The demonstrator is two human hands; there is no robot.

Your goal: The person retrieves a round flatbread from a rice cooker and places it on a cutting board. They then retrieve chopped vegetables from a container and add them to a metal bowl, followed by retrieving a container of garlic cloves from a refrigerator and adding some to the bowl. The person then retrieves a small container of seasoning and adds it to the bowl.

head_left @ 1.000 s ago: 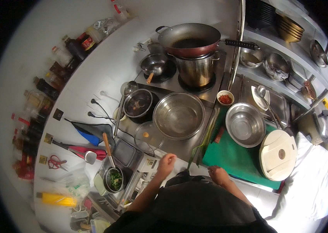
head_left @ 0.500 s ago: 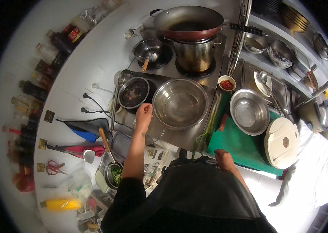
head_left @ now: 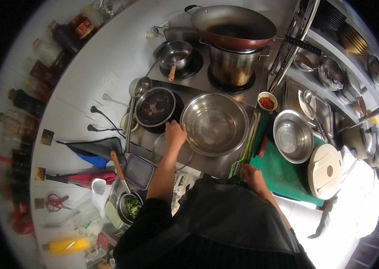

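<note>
Nearest, low left: round tub of chopped greens [head_left: 131, 206] w/ a wooden-handled tool standing in it, clear lidded box [head_left: 138, 170] just beyond.

Right hand [head_left: 253, 174] planted at near-left corner of green cutting board [head_left: 283, 175], fingers bent. Nothing seen in it, but can't tell if curled over the board's edge or just resting. Looks like bracing, not working.

Left hand [head_left: 174, 134] stretched fwd over the stove, seen from the back, knuckles up. Sits right at the gap between dark pan [head_left: 155, 106] and big steel bowl [head_left: 215, 123], touching or nearly touching the bowl's left rim. Fingertips hidden, so can't tell whether gripping or just arriving. Round glass lid [head_left: 165, 150] lying under the wrist.

Step in hand, prob.: a reach to the bowl rim or pan edge, contact not yet clear. Bowl looks empty, centred on front of stove. Any lift from there would want a firm pinch on the thin rim and care for the pan close alongside, maybe hot.

Right of the bowl: smaller steel bowl [head_left: 292, 136] on the board, white round lid [head_left: 326, 170] beside it, small dish of red chilli [head_left: 266, 101] behind.

Farthest: saucepan [head_left: 174, 54] w/ wooden handle, tall pot [head_left: 232, 67] carrying a wide wok [head_left: 234, 29].
</note>
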